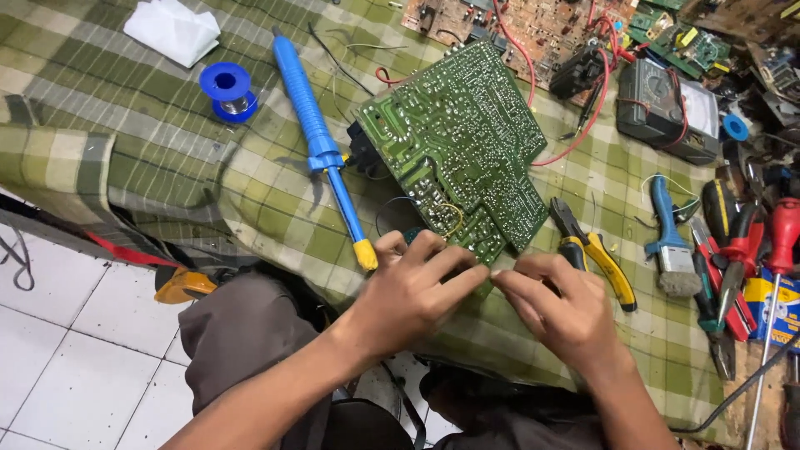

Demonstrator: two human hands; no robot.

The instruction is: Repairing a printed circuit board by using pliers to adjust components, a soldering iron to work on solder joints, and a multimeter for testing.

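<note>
A green circuit board [457,142] lies solder side up on a green checked cloth [150,150]. My left hand [412,287] rests at the board's near edge, fingers curled and pinched toward the right hand. My right hand [560,307] meets it fingertip to fingertip, just below the board's lower corner. Something very small seems pinched between the fingertips; I cannot tell what it is. A thin yellow wire loop [450,218] sits on the board above my left hand.
A blue desoldering pump [321,142] with a yellow tip lies left of the board. A blue solder spool [227,90], a white cloth [173,29], yellow-handled pliers [593,254], a brush [669,242], a multimeter [667,108], red screwdrivers [775,242] and other boards [533,29] surround it.
</note>
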